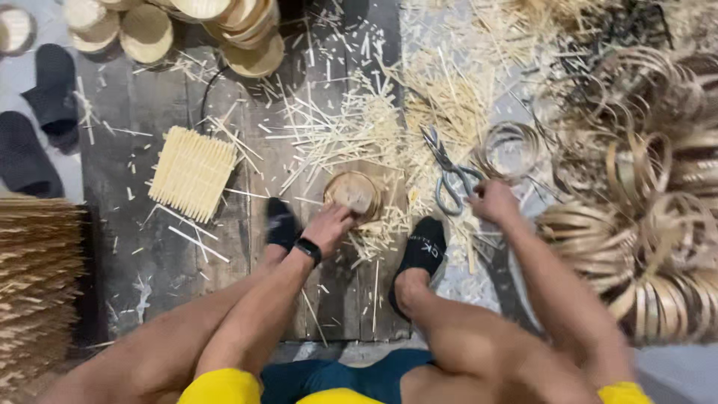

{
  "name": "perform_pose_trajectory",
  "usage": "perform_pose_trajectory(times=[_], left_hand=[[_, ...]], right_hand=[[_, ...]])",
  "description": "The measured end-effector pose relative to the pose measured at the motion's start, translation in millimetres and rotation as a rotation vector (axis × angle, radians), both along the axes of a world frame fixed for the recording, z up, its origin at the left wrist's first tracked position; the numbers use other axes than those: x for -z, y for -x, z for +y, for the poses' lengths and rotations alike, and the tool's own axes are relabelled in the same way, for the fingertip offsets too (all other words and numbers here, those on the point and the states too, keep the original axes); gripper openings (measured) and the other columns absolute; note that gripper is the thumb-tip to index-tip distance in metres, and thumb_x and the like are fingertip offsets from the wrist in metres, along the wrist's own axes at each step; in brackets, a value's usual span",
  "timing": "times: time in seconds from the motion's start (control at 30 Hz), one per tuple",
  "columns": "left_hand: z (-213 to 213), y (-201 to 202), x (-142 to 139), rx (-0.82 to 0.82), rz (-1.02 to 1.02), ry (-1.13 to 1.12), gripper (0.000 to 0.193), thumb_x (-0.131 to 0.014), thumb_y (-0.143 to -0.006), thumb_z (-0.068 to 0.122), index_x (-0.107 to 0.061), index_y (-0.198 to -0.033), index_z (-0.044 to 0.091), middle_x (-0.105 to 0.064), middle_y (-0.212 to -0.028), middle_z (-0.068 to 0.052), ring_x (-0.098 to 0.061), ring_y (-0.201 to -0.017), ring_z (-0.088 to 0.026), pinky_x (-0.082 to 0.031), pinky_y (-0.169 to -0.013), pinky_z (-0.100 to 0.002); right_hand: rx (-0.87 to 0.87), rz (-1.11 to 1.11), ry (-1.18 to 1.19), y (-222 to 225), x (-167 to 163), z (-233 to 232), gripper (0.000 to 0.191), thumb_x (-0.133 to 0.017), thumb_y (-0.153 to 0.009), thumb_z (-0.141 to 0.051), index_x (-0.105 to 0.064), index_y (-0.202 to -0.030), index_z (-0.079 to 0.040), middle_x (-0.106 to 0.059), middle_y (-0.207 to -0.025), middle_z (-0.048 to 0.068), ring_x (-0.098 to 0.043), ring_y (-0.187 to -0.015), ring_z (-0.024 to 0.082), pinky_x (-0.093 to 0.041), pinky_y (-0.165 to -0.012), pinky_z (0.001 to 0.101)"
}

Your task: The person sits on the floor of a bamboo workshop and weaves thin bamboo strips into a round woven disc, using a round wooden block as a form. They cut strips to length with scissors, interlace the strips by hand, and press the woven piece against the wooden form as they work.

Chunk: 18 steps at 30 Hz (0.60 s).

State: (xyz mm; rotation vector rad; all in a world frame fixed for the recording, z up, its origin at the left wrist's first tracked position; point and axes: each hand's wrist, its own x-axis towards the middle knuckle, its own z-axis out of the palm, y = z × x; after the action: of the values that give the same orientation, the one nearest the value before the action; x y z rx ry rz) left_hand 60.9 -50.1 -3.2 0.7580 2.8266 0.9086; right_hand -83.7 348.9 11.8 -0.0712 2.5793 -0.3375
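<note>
Head camera looked down as the left hand (pixel 329 227) pressed its fingers on a small round woven bamboo disc (pixel 353 193) on the floorboards (pixel 149 254) between the feet. To the right, the right hand (pixel 490 200) closed around the scissors (pixel 447 173) handles, near stacked bamboo rings (pixel 636 224).

pale straw-yellow runs through nearly everything — the square mat (pixel 192 172) of close parallel slats, the scattered splinters (pixel 351 127), the round woven piece (pixel 353 193) with its tan centre, and the stacked discs (pixel 224 26). the hoops (pixel 636 224) are a darker honey-brown, the scissors (pixel 447 176) dull grey, the planks (pixel 149 247) weathered dark grey. the wristband (pixel 308 249) and 2 socks (pixel 422 251) are black — the shorts (pixel 359 378) teal, the sleeves (pixel 221 387) bright yellow.
</note>
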Motion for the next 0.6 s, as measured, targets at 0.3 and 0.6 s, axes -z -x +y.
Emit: perform_pose_trajectory(times=[0.3, 0.6], left_hand=[[52.6, 25.6, 9.2, -0.765, -0.030, -0.114, 0.101, -0.091, -0.066, 0.029, -0.038, -0.146, 0.000, -0.041, -0.142, -0.030, -0.041, -0.131, -0.051, -0.037, -0.110, -0.058], [61.9, 55.0, 9.2, -0.345, 0.033, -0.294, 0.109, -0.092, -0.070, 0.018, -0.032, -0.160, 0.015, -0.042, -0.150, -0.021, -0.043, -0.139, -0.045, -0.040, -0.118, -0.051]], right_hand=[[0.115, 0.087, 0.089, -4.1, 86.1, -13.0, 0.069, -0.087, -0.059, -0.020, -0.057, -0.115, 0.005, -0.067, -0.107, 0.028, -0.064, -0.099, 0.045, -0.052, -0.088, 0.0489], [0.188, -0.184, 0.241, -38.6, 33.6, -7.6, 0.044, -0.078, -0.073, -0.034, -0.067, -0.096, 0.002, -0.068, -0.084, 0.022, -0.066, -0.078, 0.035, -0.053, -0.074, 0.0444]])
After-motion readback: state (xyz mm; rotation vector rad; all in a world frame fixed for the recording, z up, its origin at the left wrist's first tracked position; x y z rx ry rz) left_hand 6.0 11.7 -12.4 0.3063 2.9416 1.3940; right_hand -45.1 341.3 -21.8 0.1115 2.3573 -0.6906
